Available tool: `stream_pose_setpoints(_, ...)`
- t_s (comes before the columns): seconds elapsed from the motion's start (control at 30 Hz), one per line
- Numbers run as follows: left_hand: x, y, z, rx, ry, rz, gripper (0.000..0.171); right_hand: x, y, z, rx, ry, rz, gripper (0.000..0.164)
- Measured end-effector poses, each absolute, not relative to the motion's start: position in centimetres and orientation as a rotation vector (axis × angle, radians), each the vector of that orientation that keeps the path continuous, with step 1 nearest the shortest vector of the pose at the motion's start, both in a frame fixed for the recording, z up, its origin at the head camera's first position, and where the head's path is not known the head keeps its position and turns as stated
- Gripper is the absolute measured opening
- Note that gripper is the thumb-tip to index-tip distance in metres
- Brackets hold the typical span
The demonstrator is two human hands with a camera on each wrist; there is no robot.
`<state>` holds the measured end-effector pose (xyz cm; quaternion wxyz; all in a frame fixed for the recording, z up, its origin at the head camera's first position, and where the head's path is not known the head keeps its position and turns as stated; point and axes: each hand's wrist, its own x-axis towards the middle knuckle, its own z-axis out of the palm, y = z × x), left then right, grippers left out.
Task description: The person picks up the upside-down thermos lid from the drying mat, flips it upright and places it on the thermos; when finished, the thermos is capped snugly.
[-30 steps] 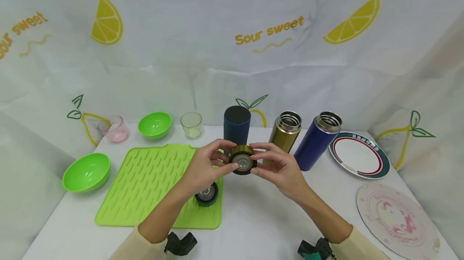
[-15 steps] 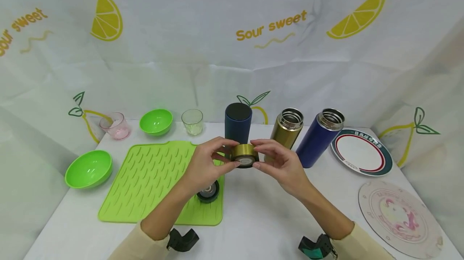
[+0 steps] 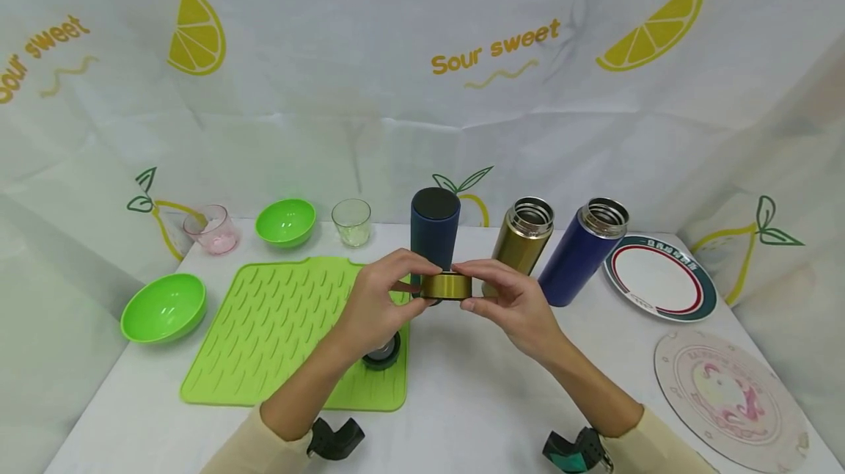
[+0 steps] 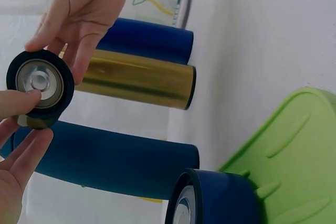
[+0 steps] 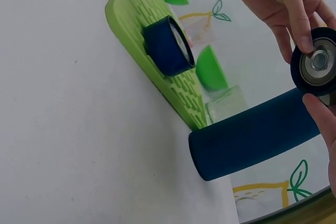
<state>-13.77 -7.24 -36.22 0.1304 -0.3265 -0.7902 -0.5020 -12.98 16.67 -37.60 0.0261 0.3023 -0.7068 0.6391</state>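
Note:
A gold bottle lid (image 3: 447,286) is held in the air by both hands, its gold side wall facing the head camera. My left hand (image 3: 383,301) pinches its left edge between thumb and fingers, and my right hand (image 3: 515,305) pinches the right edge. Both wrist views show the lid's underside, a black ring around a steel disc (image 4: 39,78). Behind the hands stand a capped dark blue bottle (image 3: 436,228), a lidless gold bottle (image 3: 521,246) and a lidless blue bottle (image 3: 581,261). A blue lid (image 5: 167,48) rests on the green mat (image 3: 277,327), partly hidden by my left forearm.
Two green bowls (image 3: 163,309), a pink glass (image 3: 216,232) and a clear glass (image 3: 352,223) stand left and behind the mat. To the right lie a dark-rimmed plate (image 3: 660,276) and a pale round board (image 3: 726,397). A printed curtain (image 3: 330,92) closes the back.
The gold lid has been tilted in both hands. Its underside faced the head camera a second ago; now the gold side wall does. The bottles and the blue lid have not moved.

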Motion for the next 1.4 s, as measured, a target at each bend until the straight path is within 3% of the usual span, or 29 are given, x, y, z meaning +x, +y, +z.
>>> stream_pose_setpoints(0.27,-13.73,-7.51,-35.99,-0.808,-2.377,-1.704,0.044,-13.09,16.71,-37.71,0.936,-2.140,1.886,0.041)
stream_pose_setpoints(0.47,-13.68,-7.39,-35.59,-0.670,-2.540,-1.817,0.042,-13.00,16.61,-37.39,0.947,-2.147,1.942,0.042)
stream_pose_setpoints(1.0,-13.61,-7.78,-35.66,-0.877,-2.353,-1.932,0.046,-13.20,16.96,-37.79,1.021,-2.126,1.983,0.038)
stream_pose_setpoints(1.4,-13.60,-7.53,-36.24,-0.970,-2.382,-1.669,0.043,-13.13,16.73,-38.18,0.964,-2.161,1.949,0.036)
